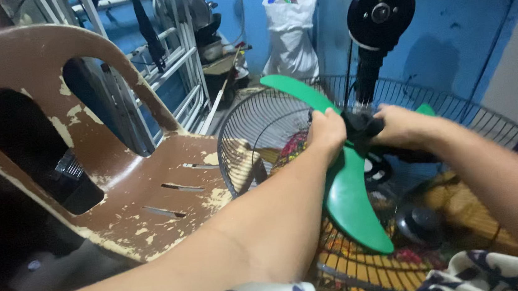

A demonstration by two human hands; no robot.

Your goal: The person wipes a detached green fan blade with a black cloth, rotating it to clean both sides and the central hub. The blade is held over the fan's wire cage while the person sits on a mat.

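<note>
The green fan blade (345, 188) sits in the middle of my view, held up in front of the wire fan guard (258, 133), with one blade pointing up and left and another hanging down toward my lap. My left hand (326, 132) is closed around the blade near its hub, fingers wrapped over the upper edge. My right hand (402, 125) is curled around the black hub piece (362, 124) at the centre, touching the left. Behind them the black fan motor head (378, 13) stands upright against the blue wall (467, 27). A worn brown plastic chair (116, 158) lies tipped to my left, just beside the guard.
</note>
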